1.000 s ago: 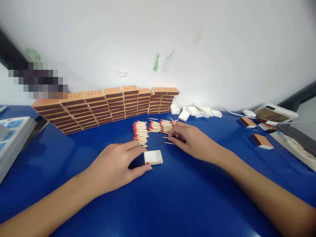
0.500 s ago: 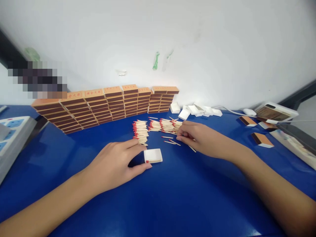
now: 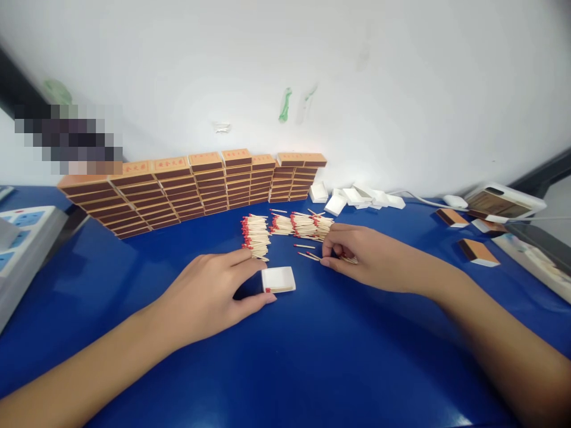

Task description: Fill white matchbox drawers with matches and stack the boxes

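Shifting right from a second ago, the right hand (image 3: pixel 357 252) curls at the end of the heaped matches (image 3: pixel 302 226), more loose matches (image 3: pixel 304 246) now exposed beside it; any grip is hidden. The left hand (image 3: pixel 218 285) stays spread around the white tray (image 3: pixel 280 276), its hold unclear; with few matches inside, gathering seems barely begun.

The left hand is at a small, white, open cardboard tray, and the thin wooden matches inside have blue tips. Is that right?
Not quite: the thin wooden matches inside have red tips, not blue. The head view shows this, with the left hand at the small, white, open cardboard tray.
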Demonstrator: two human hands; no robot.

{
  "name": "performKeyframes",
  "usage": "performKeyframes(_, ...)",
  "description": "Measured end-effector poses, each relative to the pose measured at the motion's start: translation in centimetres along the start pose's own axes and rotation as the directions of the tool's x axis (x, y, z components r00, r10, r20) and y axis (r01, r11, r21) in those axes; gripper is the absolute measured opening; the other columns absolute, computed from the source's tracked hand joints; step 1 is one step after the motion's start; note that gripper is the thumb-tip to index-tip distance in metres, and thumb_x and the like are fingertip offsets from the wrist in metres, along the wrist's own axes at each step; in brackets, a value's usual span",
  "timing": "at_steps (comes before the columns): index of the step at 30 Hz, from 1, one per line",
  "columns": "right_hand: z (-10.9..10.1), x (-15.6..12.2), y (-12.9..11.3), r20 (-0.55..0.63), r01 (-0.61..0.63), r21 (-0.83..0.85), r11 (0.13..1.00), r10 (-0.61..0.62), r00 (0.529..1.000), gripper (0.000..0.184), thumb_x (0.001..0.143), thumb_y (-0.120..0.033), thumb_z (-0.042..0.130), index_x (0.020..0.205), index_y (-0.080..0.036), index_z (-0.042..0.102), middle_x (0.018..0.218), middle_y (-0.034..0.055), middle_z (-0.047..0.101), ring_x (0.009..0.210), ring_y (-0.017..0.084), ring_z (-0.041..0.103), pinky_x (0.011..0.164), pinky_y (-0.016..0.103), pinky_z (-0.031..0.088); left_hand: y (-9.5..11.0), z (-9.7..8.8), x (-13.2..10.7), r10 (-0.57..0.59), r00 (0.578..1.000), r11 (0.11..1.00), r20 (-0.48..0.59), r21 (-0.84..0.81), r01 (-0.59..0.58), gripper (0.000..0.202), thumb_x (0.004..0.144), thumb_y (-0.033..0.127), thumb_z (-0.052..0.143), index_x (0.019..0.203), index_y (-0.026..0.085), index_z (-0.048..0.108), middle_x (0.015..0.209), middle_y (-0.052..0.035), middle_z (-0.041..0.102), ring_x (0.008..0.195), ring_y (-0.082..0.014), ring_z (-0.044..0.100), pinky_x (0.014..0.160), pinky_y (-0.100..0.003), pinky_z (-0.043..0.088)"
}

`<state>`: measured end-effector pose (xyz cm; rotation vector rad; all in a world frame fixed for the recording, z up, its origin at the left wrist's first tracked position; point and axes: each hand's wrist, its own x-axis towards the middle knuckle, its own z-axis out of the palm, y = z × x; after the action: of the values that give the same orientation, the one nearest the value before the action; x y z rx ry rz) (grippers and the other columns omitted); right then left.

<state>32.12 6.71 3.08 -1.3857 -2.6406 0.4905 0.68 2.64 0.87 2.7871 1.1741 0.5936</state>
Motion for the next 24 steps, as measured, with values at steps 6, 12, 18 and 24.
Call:
performKeyframes(6,-0.2,0.0,0.0,0.038,-0.018,-0.012,1.0,0.019,0.999,0.02,0.104,-0.03,0.053,0.09,-0.022,0.065,0.095,0.0065,0.068,0.084,0.021,0.061,0.073,0.033,0.043,0.1,-0.3,0.1,-0.009,1.0,1.0,0.012,0.002,0.009,0.032,0.097,0.044,0.075,0.118,0.02,0.075,0.092,-0.0001,0.073,0.063,-0.0136,0.065,0.058,-0.027,0.047)
performKeyframes(12,0.5,0.4,-0.9,-0.035,-0.009,-0.015,1.0,0.008,0.999,0.022,0.106,-0.029,0.05,0.092,-0.022,0.064,0.1,0.0072,0.069,0.087,0.021,0.062,0.076,0.034,0.043,0.1,-0.2,0.1,-0.003,1.0,1.0,0.024,-0.005,0.003,0.03,0.096,0.042,0.076,0.117,0.02,0.074,0.092,0.0006,0.072,0.066,-0.0145,0.067,0.058,-0.028,0.048)
performKeyframes(18,0.7,0.6,-1.8,-0.067,0.013,-0.014,1.0,-0.014,0.998,0.026,0.109,-0.035,0.05,0.093,-0.021,0.066,0.099,0.0069,0.069,0.089,0.021,0.062,0.078,0.035,0.044,0.1,-0.1,0.1,0.0,1.0,1.0,0.008,-0.003,0.001,0.031,0.097,0.044,0.075,0.117,0.02,0.074,0.093,0.001,0.072,0.065,-0.0142,0.066,0.058,-0.03,0.049)
performKeyframes(24,1.8,0.8,-2.6,-0.088,0.013,0.006,1.0,-0.013,0.996,0.016,0.106,-0.023,0.054,0.096,-0.021,0.066,0.099,0.0054,0.068,0.084,0.019,0.064,0.073,0.032,0.045,0.1,-0.2,0.2,0.005,1.0,1.0,0.014,-0.004,-0.005,0.03,0.097,0.043,0.075,0.115,0.02,0.074,0.091,0.0015,0.072,0.066,-0.0151,0.067,0.058,-0.03,0.048)
